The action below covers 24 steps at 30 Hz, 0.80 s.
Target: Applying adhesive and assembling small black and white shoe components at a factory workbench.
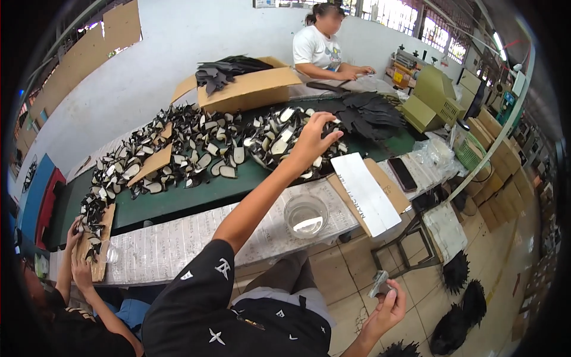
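My left hand reaches over a heap of small black pieces with pale oval faces. Its thumb and fingers are curved and apart, and nothing shows between them. Low on the right, beyond the bench edge, my right hand pinches a small crumpled grey-green piece between thumb and fingers. What that piece is, I cannot make out. A clear round bowl stands on the pale bench strip below my left forearm. Right of it lies a white card on brown cardboard.
A larger pile of similar pieces covers the green belt. Behind it stands an open carton. Flat black sheets and a phone lie right. One co-worker sits opposite; another's hands work at left. A stool stands right.
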Motion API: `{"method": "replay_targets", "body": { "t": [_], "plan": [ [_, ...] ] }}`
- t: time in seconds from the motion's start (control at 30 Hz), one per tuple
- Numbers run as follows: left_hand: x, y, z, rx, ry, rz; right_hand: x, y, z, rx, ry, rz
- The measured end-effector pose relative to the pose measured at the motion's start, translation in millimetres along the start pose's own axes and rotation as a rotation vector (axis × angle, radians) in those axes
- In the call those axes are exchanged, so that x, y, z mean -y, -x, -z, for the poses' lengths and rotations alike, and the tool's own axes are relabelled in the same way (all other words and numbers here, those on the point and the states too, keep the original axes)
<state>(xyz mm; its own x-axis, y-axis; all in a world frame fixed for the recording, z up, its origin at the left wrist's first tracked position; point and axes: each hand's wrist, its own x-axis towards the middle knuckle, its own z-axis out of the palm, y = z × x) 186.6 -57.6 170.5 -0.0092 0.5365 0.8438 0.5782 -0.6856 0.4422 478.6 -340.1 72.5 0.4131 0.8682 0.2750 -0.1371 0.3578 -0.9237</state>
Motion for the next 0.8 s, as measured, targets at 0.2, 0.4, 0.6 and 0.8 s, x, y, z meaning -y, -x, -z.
{"method": "replay_targets", "body": {
  "t": [0.2,0.4,0.6,0.8],
  "plan": [
    [-175,28,68,0.734,0.256,-0.471,-7,-4,4,-0.121,0.162,-0.058],
    [-242,122,146,0.349,0.421,-0.595,-15,-1,-19,0.091,0.203,-0.049],
    [-192,126,133,-0.14,0.549,-0.282,-24,10,-34,0.135,0.234,-0.149],
    [-152,183,226,-0.609,0.797,-0.27,-45,10,-43,0.162,0.167,-0.074]
  ]
}}
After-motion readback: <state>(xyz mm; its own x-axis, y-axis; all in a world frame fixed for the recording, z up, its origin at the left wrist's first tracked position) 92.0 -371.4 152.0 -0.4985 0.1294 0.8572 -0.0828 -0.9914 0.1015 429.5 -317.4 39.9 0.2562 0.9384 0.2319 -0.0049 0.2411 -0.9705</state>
